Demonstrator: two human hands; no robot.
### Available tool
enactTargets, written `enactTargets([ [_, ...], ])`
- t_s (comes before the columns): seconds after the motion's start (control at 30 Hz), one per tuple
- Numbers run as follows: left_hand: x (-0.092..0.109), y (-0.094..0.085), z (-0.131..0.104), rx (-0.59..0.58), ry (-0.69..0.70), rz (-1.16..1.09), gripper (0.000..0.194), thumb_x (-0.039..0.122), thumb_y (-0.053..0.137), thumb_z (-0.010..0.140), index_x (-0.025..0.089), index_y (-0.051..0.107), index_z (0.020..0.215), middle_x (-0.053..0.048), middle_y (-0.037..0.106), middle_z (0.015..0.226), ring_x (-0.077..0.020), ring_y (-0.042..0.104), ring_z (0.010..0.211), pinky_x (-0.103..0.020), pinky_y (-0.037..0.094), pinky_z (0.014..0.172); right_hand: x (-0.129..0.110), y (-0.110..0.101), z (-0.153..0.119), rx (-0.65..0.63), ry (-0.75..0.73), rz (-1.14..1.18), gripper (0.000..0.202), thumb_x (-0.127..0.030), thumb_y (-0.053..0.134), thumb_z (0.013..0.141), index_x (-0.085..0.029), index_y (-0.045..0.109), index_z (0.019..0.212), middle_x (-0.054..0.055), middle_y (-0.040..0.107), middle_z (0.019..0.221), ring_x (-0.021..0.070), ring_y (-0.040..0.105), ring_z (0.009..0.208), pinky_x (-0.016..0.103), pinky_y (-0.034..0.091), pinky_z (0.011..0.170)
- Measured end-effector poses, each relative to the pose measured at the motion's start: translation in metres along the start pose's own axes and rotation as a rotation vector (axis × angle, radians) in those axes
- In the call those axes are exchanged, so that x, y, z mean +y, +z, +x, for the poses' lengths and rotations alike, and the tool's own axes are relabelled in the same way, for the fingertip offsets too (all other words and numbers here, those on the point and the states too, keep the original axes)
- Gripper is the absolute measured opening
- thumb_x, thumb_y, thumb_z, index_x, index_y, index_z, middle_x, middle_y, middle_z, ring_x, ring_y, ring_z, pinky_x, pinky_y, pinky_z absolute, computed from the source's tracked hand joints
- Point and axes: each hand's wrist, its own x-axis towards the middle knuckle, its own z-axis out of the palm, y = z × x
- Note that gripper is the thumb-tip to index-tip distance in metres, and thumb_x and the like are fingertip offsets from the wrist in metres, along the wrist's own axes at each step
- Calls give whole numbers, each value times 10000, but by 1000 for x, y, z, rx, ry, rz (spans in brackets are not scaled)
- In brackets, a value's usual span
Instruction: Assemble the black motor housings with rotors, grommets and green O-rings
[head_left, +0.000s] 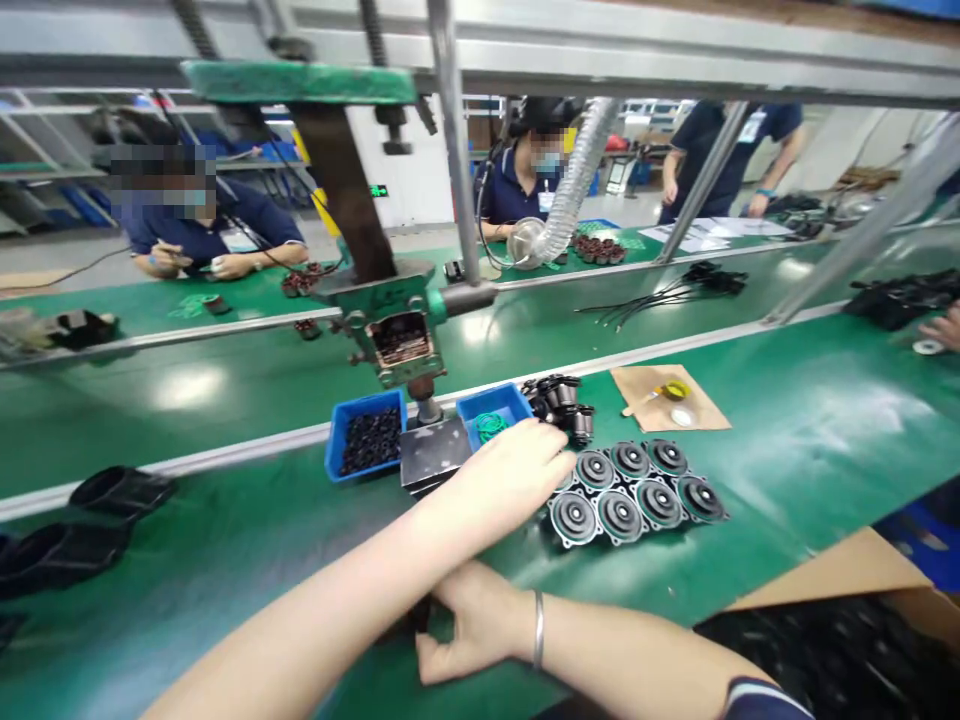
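Observation:
My left hand [525,460] reaches across my right arm, its partly bent fingers apart at the left end of a group of round black ribbed housings [620,513]. Some fingertips are hidden, and I see nothing held in them. Just behind it lies a pile of black cylindrical parts [564,400]. Lower down, my right hand [480,615], with a silver bracelet at the wrist, is curled around a dark part [421,612]. My left forearm covers most of that part and the right fingers, so its kind is unclear.
A green press [390,310] stands over a metal block [435,452]. Blue bins hold small black pieces [371,440] and green rings [491,428]. A brush [645,400] lies on cardboard [709,410]. Black hollow parts [124,492] sit left; an open carton [862,570] right. Co-workers sit opposite.

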Motion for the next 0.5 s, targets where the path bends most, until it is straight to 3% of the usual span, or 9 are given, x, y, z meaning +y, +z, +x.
enactTargets([
  [0.1,-13,50,81,-199,176,70,188,172,489,963,125,669,989,-88,693,1075,-227,555,1194,-396,350,1091,5,0,-2,9,-2,-71,398,-296,632,615,-184,490,969,34,586,964,144,559,827,210,499,759],
  [0.2,-23,92,129,-298,204,93,127,119,586,900,144,708,879,-64,731,980,-213,605,1121,-360,397,1022,6,-1,0,8,-8,-89,405,-303,629,641,-174,496,1001,50,616,1002,172,598,913,226,505,851],
  [0.33,-25,120,150,-367,219,108,123,85,632,845,140,719,778,-83,735,848,-197,659,895,-302,454,769,3,-2,3,-78,-36,-51,452,-338,630,699,-162,499,1094,89,602,1217,217,586,1128,262,438,1039],
  [0.5,-24,127,149,-382,235,91,145,102,565,885,132,706,864,-110,713,872,-210,643,842,-302,419,654,3,-3,4,-106,-92,-42,515,-373,643,697,-150,493,1137,125,516,1379,237,560,1218,250,412,1082],
])
